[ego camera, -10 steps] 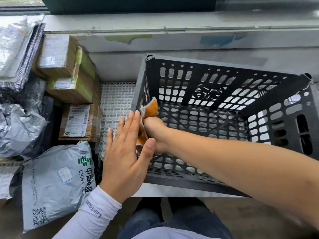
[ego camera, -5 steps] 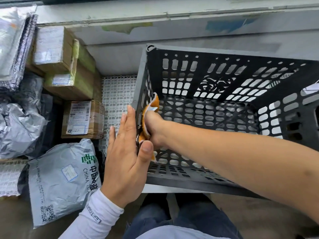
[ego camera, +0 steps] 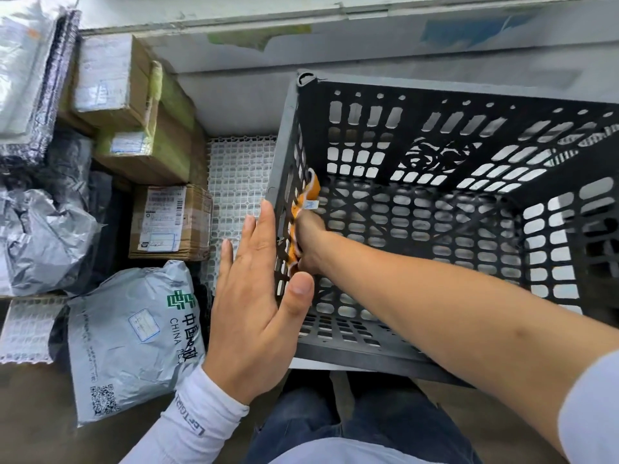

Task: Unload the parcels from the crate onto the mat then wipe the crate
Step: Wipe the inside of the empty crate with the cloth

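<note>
Crate (ego camera: 452, 202) fills right of frame, emptied; parcels (ego camera: 134, 333) left. Right hand (ego camera: 310, 246) grips orange cloth (ego camera: 303, 209) against inner wall; left hand (ego camera: 254, 296) flat outside. Risk: cloth snagging in slots, crate sliding

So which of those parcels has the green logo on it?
The grey China Post mailer bag, lying nearest the person beside the left hand. The other parcels are brown cardboard boxes and plain silvery bags.

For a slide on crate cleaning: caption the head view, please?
Right hand presses an orange cloth against the emptied crate's inner wall, left hand bracing outside.
</note>
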Available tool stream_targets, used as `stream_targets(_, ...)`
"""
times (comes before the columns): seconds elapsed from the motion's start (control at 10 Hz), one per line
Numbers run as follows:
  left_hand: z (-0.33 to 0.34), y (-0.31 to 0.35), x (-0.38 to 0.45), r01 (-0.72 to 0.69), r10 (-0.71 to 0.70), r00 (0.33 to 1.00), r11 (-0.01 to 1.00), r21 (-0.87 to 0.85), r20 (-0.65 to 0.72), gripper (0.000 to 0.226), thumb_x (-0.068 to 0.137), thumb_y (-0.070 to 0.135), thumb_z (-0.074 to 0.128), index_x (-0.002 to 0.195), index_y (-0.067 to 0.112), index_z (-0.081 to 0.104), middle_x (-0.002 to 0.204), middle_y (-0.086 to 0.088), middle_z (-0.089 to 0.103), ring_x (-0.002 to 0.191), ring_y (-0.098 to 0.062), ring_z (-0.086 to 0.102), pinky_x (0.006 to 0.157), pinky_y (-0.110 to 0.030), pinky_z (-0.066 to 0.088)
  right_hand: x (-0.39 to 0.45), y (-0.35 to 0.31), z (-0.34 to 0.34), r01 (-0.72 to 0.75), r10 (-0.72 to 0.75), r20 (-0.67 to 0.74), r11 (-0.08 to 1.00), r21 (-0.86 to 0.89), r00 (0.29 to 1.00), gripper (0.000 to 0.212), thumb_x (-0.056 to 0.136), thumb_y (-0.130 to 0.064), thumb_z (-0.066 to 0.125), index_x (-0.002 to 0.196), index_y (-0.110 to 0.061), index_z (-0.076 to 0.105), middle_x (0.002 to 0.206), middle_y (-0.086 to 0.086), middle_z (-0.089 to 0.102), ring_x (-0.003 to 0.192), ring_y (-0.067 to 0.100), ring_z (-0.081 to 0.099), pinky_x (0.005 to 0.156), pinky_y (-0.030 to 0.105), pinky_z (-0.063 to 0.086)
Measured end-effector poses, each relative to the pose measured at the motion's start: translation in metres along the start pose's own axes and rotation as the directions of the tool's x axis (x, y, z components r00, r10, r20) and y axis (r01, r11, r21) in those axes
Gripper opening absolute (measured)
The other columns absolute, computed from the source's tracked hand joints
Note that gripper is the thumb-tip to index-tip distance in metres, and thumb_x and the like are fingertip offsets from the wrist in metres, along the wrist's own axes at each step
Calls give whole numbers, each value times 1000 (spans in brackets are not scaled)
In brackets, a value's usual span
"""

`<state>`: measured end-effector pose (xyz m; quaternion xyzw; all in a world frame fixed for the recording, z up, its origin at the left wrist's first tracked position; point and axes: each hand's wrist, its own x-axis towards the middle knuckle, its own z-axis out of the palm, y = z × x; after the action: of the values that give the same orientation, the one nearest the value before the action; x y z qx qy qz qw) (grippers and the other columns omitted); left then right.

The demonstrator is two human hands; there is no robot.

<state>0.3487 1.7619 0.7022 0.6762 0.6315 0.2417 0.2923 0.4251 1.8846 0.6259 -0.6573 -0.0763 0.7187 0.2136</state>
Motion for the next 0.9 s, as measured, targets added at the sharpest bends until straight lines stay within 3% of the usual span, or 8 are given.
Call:
stream_targets(0.1, 0, 0, 0, 2, -2, 1000, 1000, -12, -3, 96, 95, 81, 6, 166, 18, 9, 172, 11, 11, 159, -7, 5, 129, -51, 5, 12, 5, 2, -79, 80, -27, 997, 17, 996, 36, 99, -41, 39, 95, -19, 68, 126, 10, 72, 79, 20, 69, 101, 45, 53)
stream_targets(0.2, 0, 0, 0, 3, -3, 1000, 1000, -17, -7, 95, 95, 81, 6, 166, 18, 9, 172, 12, 10, 159, -7, 4, 129, -51, 5, 12, 10, -1, -90, 89, 31, 996, 26, 996, 35, 99, -35, 47, 92, -14, 74, 81, 7, 78, 72, 27, 74, 74, 37, 60)
stream_targets(0.3, 0, 0, 0, 2, -3, 1000, 1000, -22, -9, 95, 95, 81, 5, 166, 18, 10, 172, 11, 11, 158, -6, 4, 129, -51, 5, 1, 14, -6, -35, 37, 118, 999, -18, 992, 26, 103, -25, 49, 90, -12, 68, 81, 6, 74, 68, 23, 69, 67, 29, 55)
stream_targets(0.4, 0, -1, -2, -9, 8, 1000, 999, -35, -10, 94, 96, 80, 5, 166, 18, 11, 172, 11, 12, 159, -6, 4, 129, -50, 4, -6, 16, -15, -34, 43, 134, 997, -68, 990, 17, 102, -13, 42, 91, -15, 54, 79, 9, 55, 66, 22, 58, 66, 24, 47)
stream_targets(0.6, 1, -1, 0, -3, 2, 1000, 997, -73, -17, 93, 96, 80, 3, 166, 19, 11, 172, 14, 12, 158, -6, 5, 129, -50, 3, -8, 17, -43, 134, -75, 239, 962, -239, 968, 21, 94, 0, 49, 88, -11, 66, 81, 11, 67, 77, 26, 66, 78, 41, 61)
stream_targets(0.7, 1, -1, 0, -2, 1, 1000, 998, -65, -14, 93, 95, 80, 2, 166, 19, 11, 172, 14, 12, 158, -6, 5, 129, -51, 3, 10, 12, -56, 152, -152, 23, 944, -292, 988, 15, 98, -6, 54, 92, -7, 68, 84, 8, 70, 76, 23, 67, 67, 30, 61)
stream_targets(0.8, 0, -1, 0, 1, -2, 1000, 998, -61, -13, 94, 95, 80, 2, 166, 19, 11, 172, 13, 11, 158, -6, 4, 129, -51, 3, 29, 24, -51, 148, -173, -28, 907, -394, 985, 15, 101, -15, 52, 104, -11, 67, 91, 4, 66, 78, 21, 64, 65, 30, 56)
stream_targets(0.9, 0, -1, 0, 1, -2, 1000, 998, -66, -20, 94, 95, 80, 2, 166, 18, 11, 172, 13, 12, 158, -6, 5, 129, -52, 4, 49, 49, -44, 301, -309, 141, 566, -767, 940, 36, 103, -33, 53, 130, -11, 60, 120, 9, 63, 114, 32, 59, 90, 33, 46)
